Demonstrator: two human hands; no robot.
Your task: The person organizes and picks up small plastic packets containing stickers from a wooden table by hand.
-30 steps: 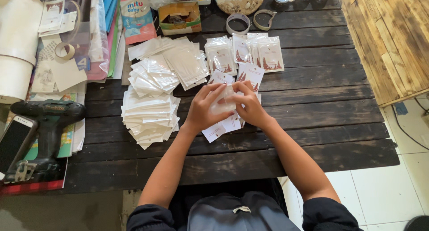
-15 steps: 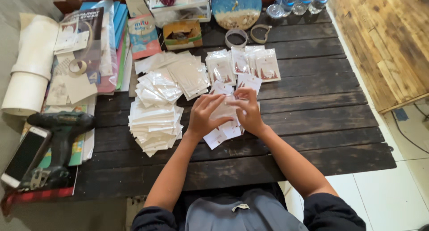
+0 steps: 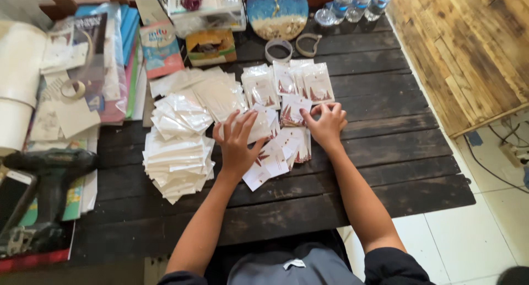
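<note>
My left hand (image 3: 238,143) lies spread, fingers apart, on a small clear plastic sleeve (image 3: 259,126) at the middle of the dark wooden table (image 3: 380,169). My right hand (image 3: 326,123) pinches a white card with red shapes (image 3: 293,111), fingers curled at its right edge. A fan of the same white cards (image 3: 278,155) lies between and below both hands. Filled sleeves with cards (image 3: 289,82) sit in a row just beyond.
Stacks of empty clear sleeves (image 3: 177,153) lie to the left. A cordless drill (image 3: 47,177) and phone (image 3: 14,194) sit far left beside paper rolls (image 3: 19,87) and books. A round blue plaque (image 3: 276,12), tape rings, boxes and water bottles (image 3: 358,1) line the back.
Both hands were pressed together over one card and sleeve; now they have parted, the left flat on a sleeve, the right on a card. The view has shifted closer and back.
</note>
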